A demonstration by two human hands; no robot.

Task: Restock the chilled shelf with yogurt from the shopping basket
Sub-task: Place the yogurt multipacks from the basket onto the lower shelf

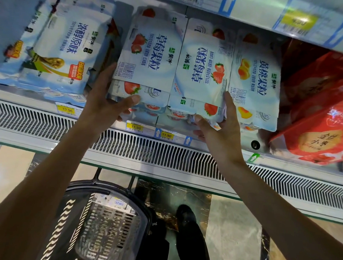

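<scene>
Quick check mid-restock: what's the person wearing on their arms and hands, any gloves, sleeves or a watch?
Nothing that shows. The left hand and right hand are ungloved, with no rings or watch visible, and the left forearm and right forearm are bare to the frame's edge, no sleeve in view.

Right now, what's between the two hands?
Head view: the left strawberry pack and right strawberry pack, side by side, gripped by left hand and right hand respectively.
</scene>
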